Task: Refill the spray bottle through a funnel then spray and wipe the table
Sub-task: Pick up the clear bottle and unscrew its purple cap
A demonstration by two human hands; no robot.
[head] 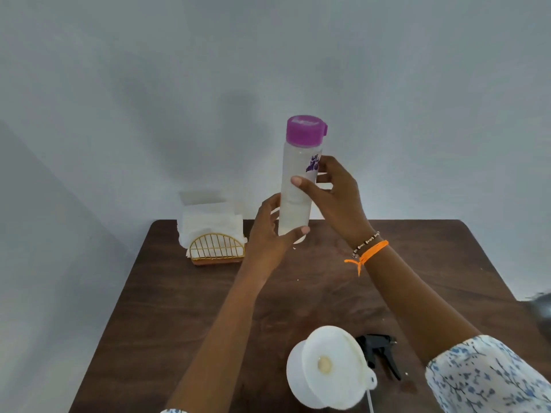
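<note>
Right now both hands are wrapped round a clear water bottle (298, 189) with a purple cap (305, 131), held upright in the air above the far part of the table (167, 308). The left hand (268, 231) cups its base from below, thumb across the front; the right hand (331, 195) grips the middle, fingers curled behind. That looks like a steadying hold before the cap comes off, since the cap is on and nothing can pour yet.

Below and nearer than the hands, the white funnel (331, 368) sits in the mouth of the spray bottle (295, 371), ready to receive. Just right of it, under the right forearm, the black trigger head (381, 353) lies on the wood, kept out of the way.

Left of the left hand, a napkin holder (216, 236) stands near the far edge. Open tabletop lies between the hands and the funnel, so lowering the bottle should meet nothing; the funnel, though, sits close to the near edge.
</note>
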